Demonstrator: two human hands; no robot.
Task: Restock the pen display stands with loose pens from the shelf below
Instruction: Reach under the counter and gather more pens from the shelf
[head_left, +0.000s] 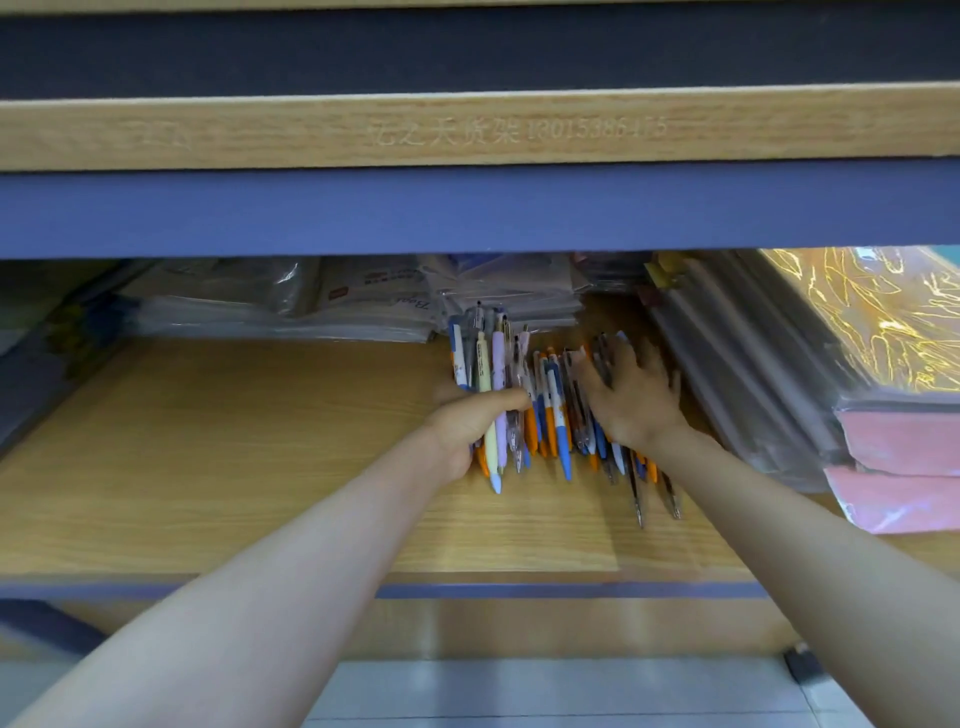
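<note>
Head view, left arm: bare forearm reaches forward and to the right into the lower shelf (208, 457).
Left hand (470, 426): curled round a bundle of pens (491, 384), thumb stretched across their barrels, fingers hidden behind them.
Bundle of pens: long axes run away from the camera; one end points toward the shelf's front edge, the other toward the back.
Right arm: bare forearm comes in from the lower right, angled to the left.
Right hand (631, 395): palm down, fingers spread and straight, pressing on the loose pens (558, 415); it clasps nothing.
Loose pens: a heap on the wooden shelf between the two hands, mostly parallel, lengthwise front to back; a few stick out below the right wrist.
Surroundings: plastic-wrapped packets (322, 301) at the back, folders (753, 374) leaning at right.
</note>
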